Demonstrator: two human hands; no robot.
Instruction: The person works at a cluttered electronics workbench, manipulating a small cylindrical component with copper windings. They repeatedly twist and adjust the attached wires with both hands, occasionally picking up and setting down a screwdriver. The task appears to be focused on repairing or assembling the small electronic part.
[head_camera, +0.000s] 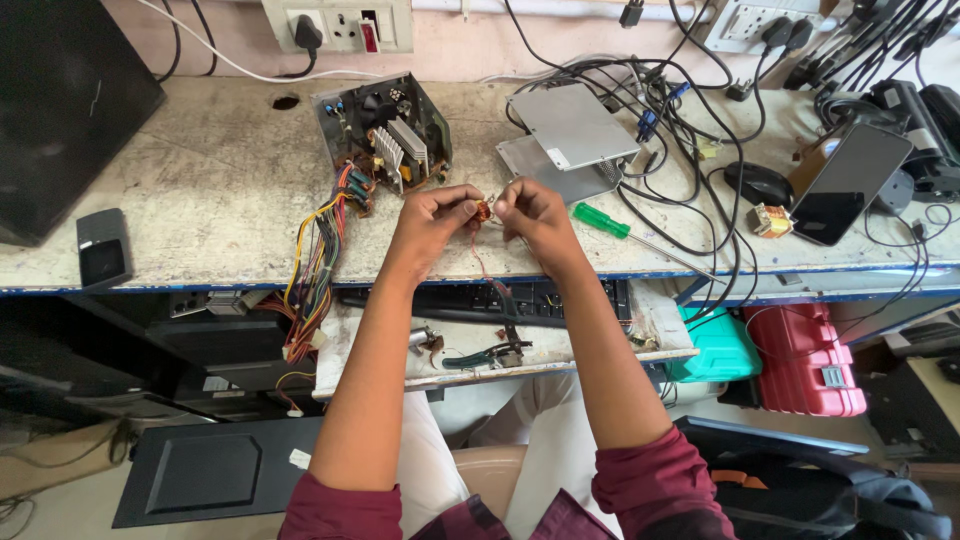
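Both my hands meet over the front part of the workbench (200, 200). My left hand (432, 212) and my right hand (528, 208) pinch a small copper-wound coil (482, 211) between their fingertips. A thin reddish copper wire (478, 262) trails down from the coil toward the keyboard shelf. Just behind my left hand sits an opened power supply unit (385, 130) with a bundle of coloured wires (318, 250) hanging over the bench edge.
A green-handled screwdriver (602, 220) lies right of my hands. Grey metal covers (570, 125), tangled black cables, a small transformer (768, 220) and a phone (848, 185) fill the right side. Pliers (490, 352) and a keyboard (500, 298) rest on the lower shelf. Red and teal cases (800, 360) stand below.
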